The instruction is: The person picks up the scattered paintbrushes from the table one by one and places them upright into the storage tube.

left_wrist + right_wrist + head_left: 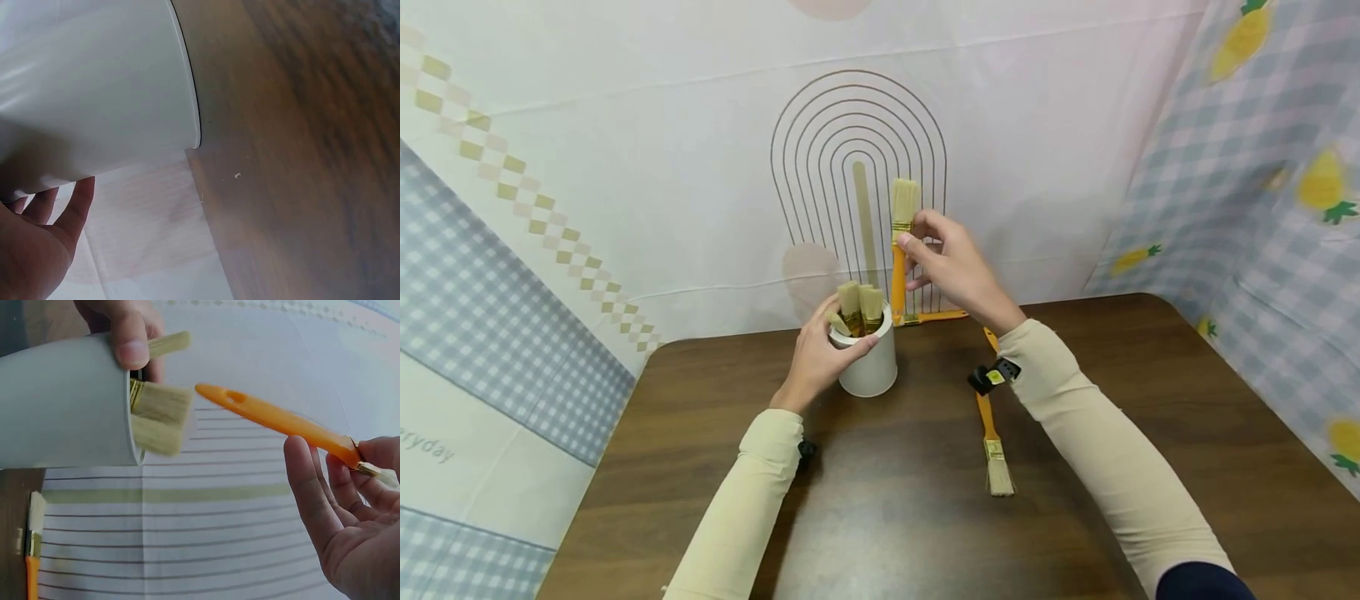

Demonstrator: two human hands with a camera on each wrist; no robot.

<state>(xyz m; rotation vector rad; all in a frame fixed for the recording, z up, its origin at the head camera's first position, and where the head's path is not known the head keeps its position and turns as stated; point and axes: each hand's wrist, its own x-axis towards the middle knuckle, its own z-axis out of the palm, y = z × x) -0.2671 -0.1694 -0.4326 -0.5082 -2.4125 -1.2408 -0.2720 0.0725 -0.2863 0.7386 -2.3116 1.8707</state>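
One counter bears the work, and the white can stands upright on it near the back edge. The left hand grips the can, fingers curved round its left side and thumb at the rim; a firm hold there should stop it tipping if a handle knocks it. The right hand, above and to the right of the can, pinches the held brush at its neck between thumb and fingers. That brush is upright, bristles up, handle end down by the can's rim; whether the tip is over the opening or just outside, I cannot tell. The step looks like guiding the handle into the can, so it would be best to bring the tip clear over the rim, then lower it straight. The near brush lies to the can's right, toward the person; the far brush lies to its right, at the back edge. Smallest are the tufts poking from the can; one leans over the rim's left side, so the handle should slide in on the right without bending them.
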